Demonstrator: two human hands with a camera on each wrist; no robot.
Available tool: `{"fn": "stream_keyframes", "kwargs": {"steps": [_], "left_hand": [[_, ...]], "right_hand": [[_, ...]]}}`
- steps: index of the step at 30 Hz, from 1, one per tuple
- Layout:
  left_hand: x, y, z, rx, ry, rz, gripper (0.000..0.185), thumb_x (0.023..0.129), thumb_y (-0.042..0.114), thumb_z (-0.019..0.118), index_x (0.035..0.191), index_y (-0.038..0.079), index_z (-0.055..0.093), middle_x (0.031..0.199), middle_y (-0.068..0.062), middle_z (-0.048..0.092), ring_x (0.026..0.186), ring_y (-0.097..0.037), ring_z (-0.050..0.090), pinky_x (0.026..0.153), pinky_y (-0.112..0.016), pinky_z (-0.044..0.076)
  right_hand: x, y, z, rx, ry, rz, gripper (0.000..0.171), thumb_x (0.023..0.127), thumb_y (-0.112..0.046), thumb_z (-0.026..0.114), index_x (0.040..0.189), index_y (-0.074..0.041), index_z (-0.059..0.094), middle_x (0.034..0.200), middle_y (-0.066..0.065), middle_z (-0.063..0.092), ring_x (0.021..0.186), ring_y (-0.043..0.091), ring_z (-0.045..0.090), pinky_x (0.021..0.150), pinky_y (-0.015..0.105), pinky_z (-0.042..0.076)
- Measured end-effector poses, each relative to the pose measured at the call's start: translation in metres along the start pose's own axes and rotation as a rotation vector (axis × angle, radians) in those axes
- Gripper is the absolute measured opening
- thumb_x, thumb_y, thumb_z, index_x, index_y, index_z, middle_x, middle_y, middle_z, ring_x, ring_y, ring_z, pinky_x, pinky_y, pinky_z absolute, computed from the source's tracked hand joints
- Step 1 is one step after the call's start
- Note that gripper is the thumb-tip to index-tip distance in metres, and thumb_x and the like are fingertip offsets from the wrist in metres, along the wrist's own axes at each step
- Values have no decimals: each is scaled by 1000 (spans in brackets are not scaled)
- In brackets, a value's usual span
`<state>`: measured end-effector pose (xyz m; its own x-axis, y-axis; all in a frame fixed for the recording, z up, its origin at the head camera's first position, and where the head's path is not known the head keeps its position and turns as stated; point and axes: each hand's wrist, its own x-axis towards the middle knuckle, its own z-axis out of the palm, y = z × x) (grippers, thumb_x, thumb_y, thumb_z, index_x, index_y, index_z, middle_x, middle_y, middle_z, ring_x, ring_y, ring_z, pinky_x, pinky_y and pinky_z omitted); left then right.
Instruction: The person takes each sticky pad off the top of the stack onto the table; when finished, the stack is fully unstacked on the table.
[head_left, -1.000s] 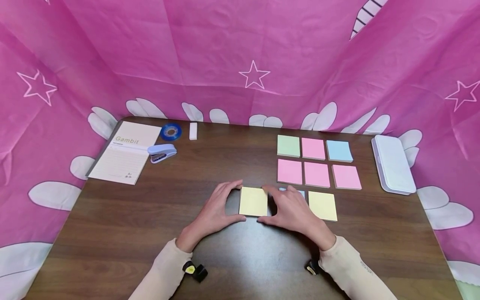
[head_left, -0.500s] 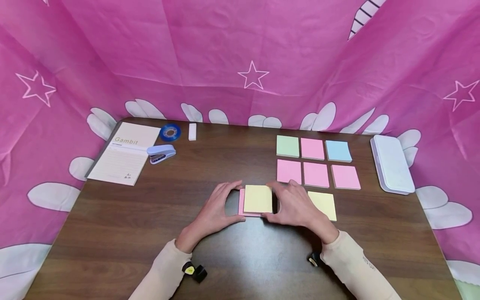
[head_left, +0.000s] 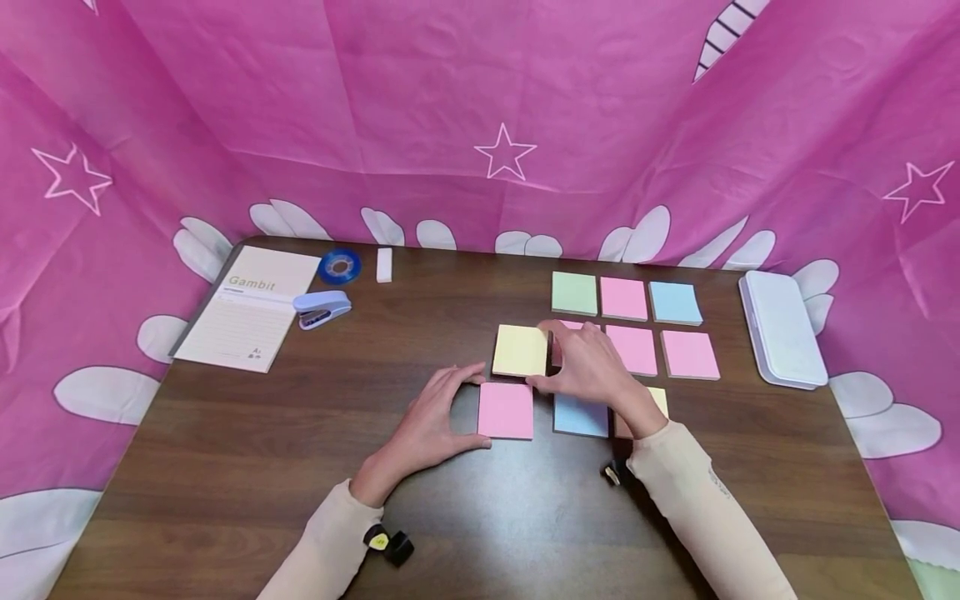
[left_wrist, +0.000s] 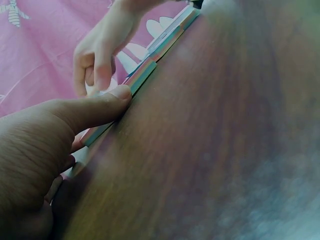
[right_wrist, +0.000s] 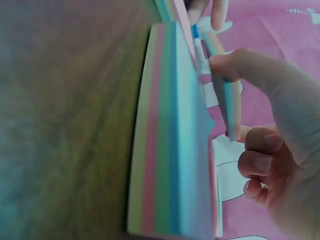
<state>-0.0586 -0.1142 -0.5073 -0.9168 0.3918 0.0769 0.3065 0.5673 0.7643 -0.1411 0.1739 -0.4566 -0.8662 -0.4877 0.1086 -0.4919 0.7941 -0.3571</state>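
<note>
While left hand steadies pink pad, tabletop lies open.

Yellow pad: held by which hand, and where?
Right hand pinches the yellow pad at its right edge; left hand grips the pink pad by its left edge.

I wore a cream long-sleeved top, its sleeves reaching down to both wrists. My left hand and my right hand were bare, with no rings or gloves, the nails short and plain. A small black device with a yellow round mark was strapped under my left wrist, just past the cuff. A similar small black piece with a pale yellowish spot sat at my right wrist. The right sleeve showed faint grey lettering, too small to read.
</note>
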Motion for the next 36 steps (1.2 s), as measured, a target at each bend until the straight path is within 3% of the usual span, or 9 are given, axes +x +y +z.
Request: {"fn": "stream_keyframes", "kwargs": {"steps": [3,7,10,15,20,27,31,36], "left_hand": [[0,0,1,0,-2,-13,109,78,33,105,168,19,45,146,3,67,151,-30,46,125,-63,38],[1,0,1,6,-2,-15,110,78,33,105,168,19,45,146,3,68,151,-29,47,126,-62,38],[1,0,1,2,2,-11,110,77,33,106,168,19,45,146,3,68,150,-29,47,126,-62,38],[0,-1,0,-2,2,-13,109,78,34,105,167,19,45,146,4,68,150,-29,47,125,-63,38],[-1,-2,0,0,1,-12,108,78,34,105,167,19,46,147,5,68,151,-29,46,125,-64,38],[-2,-3,-1,15,18,48,106,78,31,105,166,17,48,147,4,68,151,-30,48,126,-61,38],[-2,-4,-2,19,21,67,105,79,31,105,166,17,48,148,2,67,151,-30,48,128,-59,36],[-3,-4,-3,15,20,42,104,80,39,103,166,20,48,158,-2,58,153,-33,46,122,-64,41]], "right_hand": [[6,3,4,-12,-23,4,82,77,-50,97,138,-4,69,66,-8,56,57,15,49,67,41,47],[10,5,8,-21,-70,17,83,80,-50,97,142,-2,68,63,-7,51,56,16,44,81,46,50],[11,5,10,-25,-95,26,86,81,-51,97,145,-2,68,66,-4,57,59,19,47,87,48,48],[14,2,10,-42,-113,31,93,83,-54,96,154,-4,63,80,0,72,73,20,63,88,47,45],[13,0,9,-37,-120,22,101,85,-54,94,163,-3,54,64,-6,59,66,17,59,86,46,44],[-1,4,12,36,37,-38,80,97,-47,84,157,0,59,60,-12,50,55,9,44,74,42,37],[-15,-8,5,41,94,-7,73,96,-38,87,153,1,63,57,-10,45,53,11,36,73,40,33],[-34,-10,5,57,196,40,68,96,-34,89,151,-2,66,59,-3,55,57,18,48,73,39,33]]}}
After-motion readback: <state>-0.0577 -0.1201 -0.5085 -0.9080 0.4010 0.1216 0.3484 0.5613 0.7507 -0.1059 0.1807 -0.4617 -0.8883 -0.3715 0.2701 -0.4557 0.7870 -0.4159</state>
